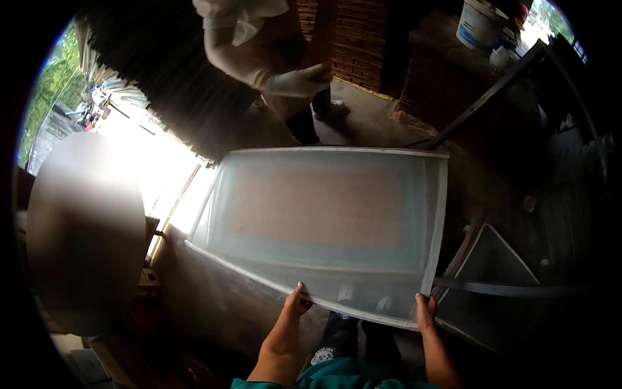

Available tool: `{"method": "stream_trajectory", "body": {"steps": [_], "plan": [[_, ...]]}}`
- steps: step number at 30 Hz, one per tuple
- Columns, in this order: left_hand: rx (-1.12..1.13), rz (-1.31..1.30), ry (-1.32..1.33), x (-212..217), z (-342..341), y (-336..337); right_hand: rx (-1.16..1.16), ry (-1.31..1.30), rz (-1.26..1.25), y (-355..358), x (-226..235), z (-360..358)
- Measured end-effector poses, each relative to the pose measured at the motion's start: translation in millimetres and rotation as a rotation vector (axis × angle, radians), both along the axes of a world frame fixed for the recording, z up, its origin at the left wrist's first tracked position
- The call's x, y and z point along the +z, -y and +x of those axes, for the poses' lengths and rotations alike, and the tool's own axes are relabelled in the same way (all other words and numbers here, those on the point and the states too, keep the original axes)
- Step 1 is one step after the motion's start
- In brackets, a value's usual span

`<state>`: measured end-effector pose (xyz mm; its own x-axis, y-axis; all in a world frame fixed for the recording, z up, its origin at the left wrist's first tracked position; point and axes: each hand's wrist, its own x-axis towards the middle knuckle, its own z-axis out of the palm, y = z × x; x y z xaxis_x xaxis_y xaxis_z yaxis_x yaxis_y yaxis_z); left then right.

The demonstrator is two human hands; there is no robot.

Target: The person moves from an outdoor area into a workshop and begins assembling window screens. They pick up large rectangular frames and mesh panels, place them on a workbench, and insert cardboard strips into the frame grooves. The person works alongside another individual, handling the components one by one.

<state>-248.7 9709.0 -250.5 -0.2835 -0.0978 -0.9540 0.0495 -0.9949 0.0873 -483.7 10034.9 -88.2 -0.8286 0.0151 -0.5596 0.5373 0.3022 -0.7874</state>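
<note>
Mesh frame [314,267] is in front of me, mid-view, held by its near edge & near R corner: pale rim all round, translucent mesh w/ a brownish rectangle in the middle & a blue-green band around it. Can't tell if that colour's on the mesh or showing thru from below.

L hand [299,302]: thumb up over the near rim, fingers curled under & mostly hidden, closed on the rim w/ no gap I can see. R hand [425,312]: same sort of grip at the near R corner, thumb up top, rest of the fingers partly hidden. Nothing else in either.

Containers: white bucket [478,29] w/ blue marking, upper R, well apart from me; smthg shows at its mouth, can't tell what. Smaller blue-&-white container [503,53] just beside it, contents too dark to make out. Small pale box [149,277] off to my L, inside not visible.

Co-worker across from me, beyond the far rim, light sleeve & pale gloved hand [295,82], apart from my frame. Reddish-brown stack [346,42] behind. Dark metal bar [492,286] ends just beside my R hand.
</note>
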Motion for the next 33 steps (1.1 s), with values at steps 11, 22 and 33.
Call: {"method": "stream_trajectory", "body": {"steps": [11, 22, 33], "plan": [[0.321, 0.003, -0.274, 94.5, 39.0, -129.1, 0.166, -0.305, -0.009, -93.4, 115.0, 37.6], [0.318, 0.147, -0.309, 107.8, 65.7, -203.7, 0.751, -0.893, 0.192, -74.3, 285.7, 136.4], [0.399, 0.022, -0.445, 145.0, 81.6, -190.3, 0.958, -1.395, 0.132, -51.3, 334.8, 187.1]]}}
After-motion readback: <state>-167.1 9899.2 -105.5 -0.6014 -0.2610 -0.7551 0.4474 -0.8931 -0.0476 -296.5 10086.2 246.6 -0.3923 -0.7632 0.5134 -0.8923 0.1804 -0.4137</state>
